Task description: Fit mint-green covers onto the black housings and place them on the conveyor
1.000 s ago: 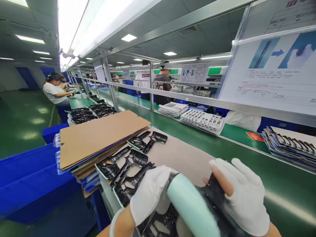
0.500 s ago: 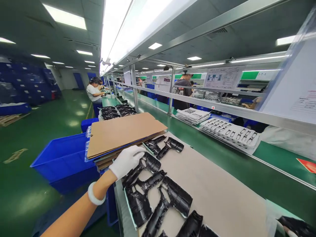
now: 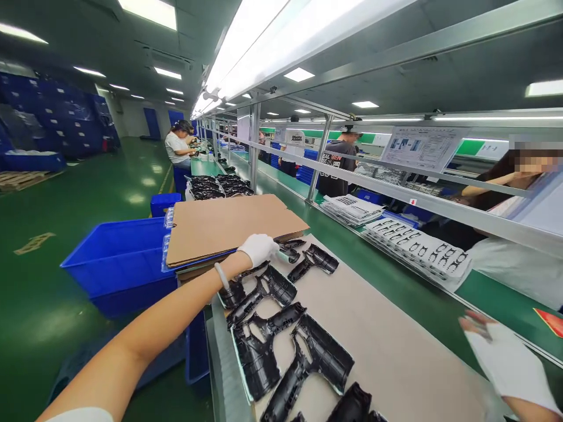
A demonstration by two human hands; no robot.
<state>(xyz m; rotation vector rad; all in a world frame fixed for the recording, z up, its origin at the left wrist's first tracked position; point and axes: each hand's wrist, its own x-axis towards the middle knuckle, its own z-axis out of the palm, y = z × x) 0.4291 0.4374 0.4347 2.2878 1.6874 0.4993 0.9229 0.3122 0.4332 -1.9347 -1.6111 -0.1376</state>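
My left hand (image 3: 258, 249), in a white glove with bare fingertips hidden from me, reaches over the far end of the board. It is at a black pistol-shaped plastic housing half (image 3: 290, 253); I cannot tell whether it grips it. Just to the right lies another black housing half (image 3: 323, 258). Nearer me are more housing halves (image 3: 325, 351), open side up, along the board's left edge. My right hand (image 3: 505, 357), gloved in white with bare fingertips, hovers at the right, blurred, fingers stretched out, with nothing seen in it.
Brown cardboard sheets (image 3: 237, 223) are stacked beyond the beige board (image 3: 387, 340). A blue bin (image 3: 118, 252) stands at the left. Across the green bench, white trays (image 3: 417, 246) hold small black parts under a metal rail (image 3: 378, 184). Co-workers sit and stand farther off.
My left hand has moved forward from a nearer housing half to the far one. My right hand has come into view from the lower right corner, where a black piece showed before.
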